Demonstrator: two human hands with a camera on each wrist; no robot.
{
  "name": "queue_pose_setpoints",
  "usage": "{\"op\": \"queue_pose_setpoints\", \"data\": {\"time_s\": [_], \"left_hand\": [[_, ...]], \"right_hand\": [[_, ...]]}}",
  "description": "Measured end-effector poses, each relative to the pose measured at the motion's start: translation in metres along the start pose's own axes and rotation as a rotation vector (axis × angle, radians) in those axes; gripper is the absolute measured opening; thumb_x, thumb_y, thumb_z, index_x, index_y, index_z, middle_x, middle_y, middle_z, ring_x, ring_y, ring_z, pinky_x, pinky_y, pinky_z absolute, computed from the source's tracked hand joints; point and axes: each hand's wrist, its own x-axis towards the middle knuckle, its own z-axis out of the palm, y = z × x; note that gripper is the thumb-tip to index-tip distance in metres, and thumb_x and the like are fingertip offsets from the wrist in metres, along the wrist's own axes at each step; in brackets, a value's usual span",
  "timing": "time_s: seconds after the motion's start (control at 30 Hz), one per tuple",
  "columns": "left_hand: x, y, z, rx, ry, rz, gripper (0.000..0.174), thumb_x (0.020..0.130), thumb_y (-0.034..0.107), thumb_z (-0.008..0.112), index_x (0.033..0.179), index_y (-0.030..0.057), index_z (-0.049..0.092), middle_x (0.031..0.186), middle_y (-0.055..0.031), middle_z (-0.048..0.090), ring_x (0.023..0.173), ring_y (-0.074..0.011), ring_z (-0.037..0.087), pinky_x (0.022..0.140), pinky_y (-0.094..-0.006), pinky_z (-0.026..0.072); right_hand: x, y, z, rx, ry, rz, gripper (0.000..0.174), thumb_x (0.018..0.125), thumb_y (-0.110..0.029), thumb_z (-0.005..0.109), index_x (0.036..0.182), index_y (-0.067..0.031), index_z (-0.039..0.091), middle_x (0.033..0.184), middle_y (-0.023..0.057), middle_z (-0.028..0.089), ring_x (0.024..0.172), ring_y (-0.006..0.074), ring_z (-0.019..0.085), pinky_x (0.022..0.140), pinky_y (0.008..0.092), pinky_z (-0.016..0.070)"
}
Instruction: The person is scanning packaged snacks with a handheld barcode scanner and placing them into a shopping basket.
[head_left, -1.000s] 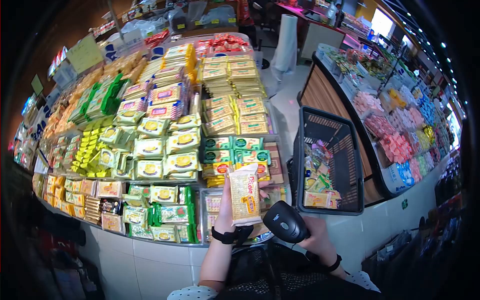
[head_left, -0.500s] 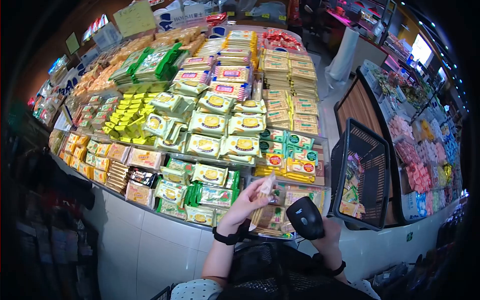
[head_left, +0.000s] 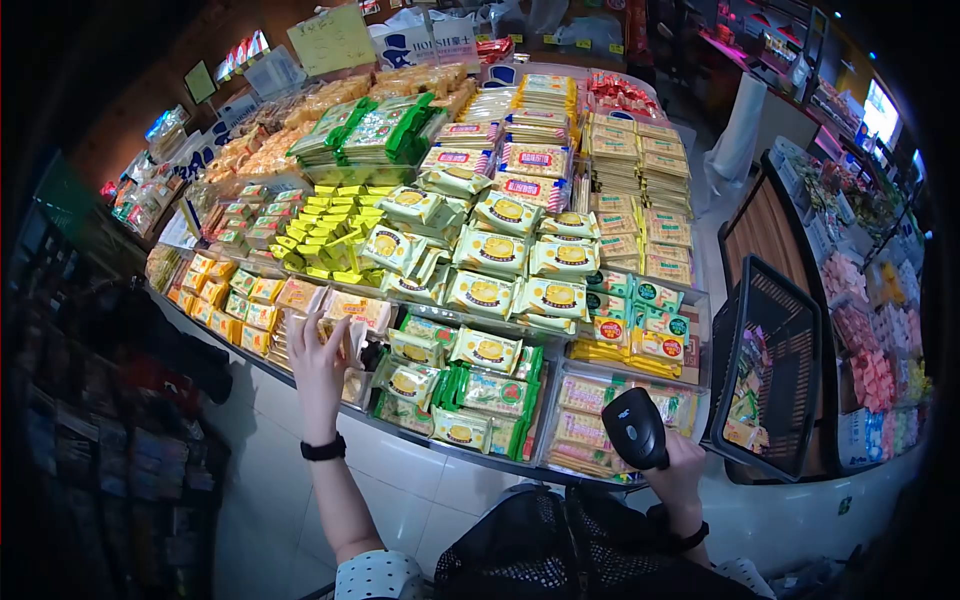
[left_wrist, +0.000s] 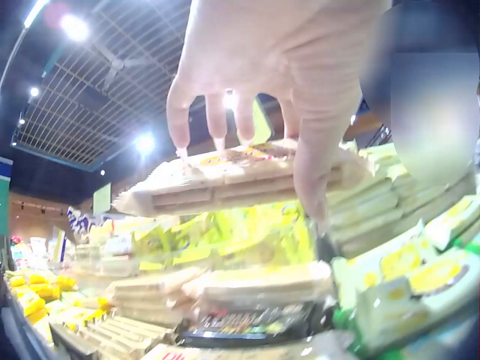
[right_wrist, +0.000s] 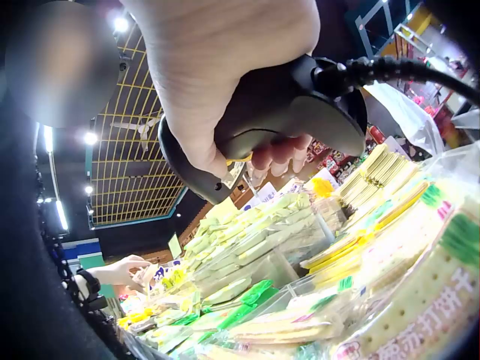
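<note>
My left hand (head_left: 318, 385) reaches over the front left part of the snack display. In the left wrist view, the fingertips and thumb of this hand (left_wrist: 262, 67) pinch a pale wrapped biscuit packet (left_wrist: 225, 184) above other packets. A black handheld scanner (head_left: 635, 428) is in the grip of my right hand (head_left: 680, 470), over the front right compartment. From the right wrist, the scanner (right_wrist: 262, 105) shows under the palm, the right hand (right_wrist: 225, 52) curled round it, with a cable at its end. The left hand (right_wrist: 124, 271) appears in the distance there.
Stacked packets in clear bins cover the display, including yellow-and-white packets (head_left: 490, 252) and green-edged packets (head_left: 495, 393). A dark basket (head_left: 790, 340) holding several packets stands to the right, beside a wood-sided display (head_left: 755, 230). Signs (head_left: 330, 40) rise at the back.
The left hand has moved from near the scanner to the left part of the display. The head view has turned left, shifting the display and basket rightward. The right hand still grips the scanner.
</note>
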Motion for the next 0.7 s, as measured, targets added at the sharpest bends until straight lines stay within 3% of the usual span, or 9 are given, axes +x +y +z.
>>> {"op": "queue_pose_setpoints", "data": {"time_s": [0.07,0.2,0.23,0.3,0.43,0.5,0.53,0.63,0.7], "left_hand": [[0.012,-0.014,0.022,-0.049,-0.089,0.035,0.055,0.06,-0.004,0.062,0.111,0.0165,0.058,0.112,-0.0111,0.048,0.108,-0.0298,0.044,0.09,-0.0411,0.0389],[0.017,-0.032,0.074,-0.159,-0.202,0.063,0.049,0.067,-0.007,0.056,0.113,0.0114,0.055,0.112,-0.0125,0.048,0.102,-0.0305,0.049,0.08,-0.0366,0.0459],[0.015,-0.032,0.082,-0.164,-0.2,0.069,0.049,0.067,-0.007,0.056,0.113,0.0114,0.055,0.112,-0.0125,0.048,0.102,-0.0305,0.049,0.08,-0.0366,0.0459],[0.017,-0.023,0.089,-0.322,-0.186,-0.132,0.048,0.068,-0.009,0.052,0.113,0.0088,0.052,0.112,-0.0124,0.048,0.103,-0.0312,0.049,0.081,-0.0369,0.0454],[0.01,-0.014,0.095,-0.277,-0.114,-0.174,0.051,0.067,-0.01,0.048,0.115,0.0054,0.048,0.118,-0.0157,0.046,0.107,-0.0339,0.047,0.088,-0.0389,0.0404],[0.009,0.022,0.065,-0.055,-0.051,-0.278,0.046,0.069,-0.005,0.051,0.114,0.0025,0.048,0.118,-0.0178,0.046,0.107,-0.0358,0.045,0.092,-0.0415,0.0356],[0.001,0.031,0.056,-0.133,0.034,-0.337,0.042,0.071,-0.001,0.052,0.113,0.0015,0.049,0.117,-0.0181,0.047,0.107,-0.0353,0.045,0.093,-0.0422,0.0342],[-0.023,0.088,0.034,-0.343,0.31,-0.551,0.029,0.085,0.015,0.052,0.107,-0.0033,0.051,0.113,-0.0175,0.05,0.105,-0.0295,0.046,0.094,-0.0396,0.0336],[-0.035,0.14,0.027,-0.406,0.355,-0.517,0.029,0.086,0.01,0.052,0.111,-0.0028,0.047,0.114,-0.0156,0.049,0.103,-0.0275,0.047,0.092,-0.0388,0.0362]], "right_hand": [[0.003,-0.003,0.001,0.005,0.027,-0.024,0.037,0.055,-0.012,0.068,0.09,-0.0016,0.06,0.074,0.0129,0.061,0.066,0.03,0.06,0.06,0.0363,0.047],[0.002,0.003,0.003,0.014,0.042,-0.044,0.037,0.055,-0.012,0.067,0.09,-0.0018,0.06,0.074,0.0132,0.061,0.066,0.0299,0.06,0.06,0.0365,0.0473],[0.001,0.004,0.002,0.009,0.046,-0.041,0.037,0.055,-0.012,0.067,0.09,-0.0018,0.06,0.074,0.0132,0.061,0.066,0.0299,0.06,0.06,0.0365,0.0473],[0.0,0.006,-0.001,0.018,0.038,0.019,0.037,0.055,-0.011,0.066,0.09,-0.002,0.06,0.073,0.0134,0.061,0.066,0.0301,0.06,0.06,0.0368,0.0474],[-0.01,0.03,-0.006,-0.009,-0.079,0.127,0.041,0.056,-0.013,0.067,0.094,-0.0022,0.059,0.075,0.0136,0.061,0.069,0.0303,0.061,0.062,0.0373,0.0478],[-0.022,0.051,-0.006,-0.028,-0.053,0.104,0.047,0.056,-0.015,0.068,0.099,-0.0024,0.057,0.082,0.0142,0.062,0.073,0.0306,0.06,0.065,0.038,0.0481],[-0.017,0.05,-0.018,-0.043,-0.145,0.183,0.052,0.056,-0.017,0.069,0.103,-0.0027,0.055,0.087,0.014,0.061,0.076,0.0307,0.06,0.067,0.0384,0.0482],[-0.033,0.079,-0.023,-0.047,0.004,0.216,0.05,0.056,-0.019,0.07,0.101,-0.001,0.057,0.085,0.0132,0.06,0.076,0.0298,0.06,0.068,0.0377,0.0478],[-0.039,0.097,-0.04,-0.048,0.038,0.274,0.047,0.057,-0.019,0.07,0.098,-0.0004,0.057,0.083,0.0131,0.06,0.074,0.0295,0.06,0.066,0.0379,0.0475]]}}
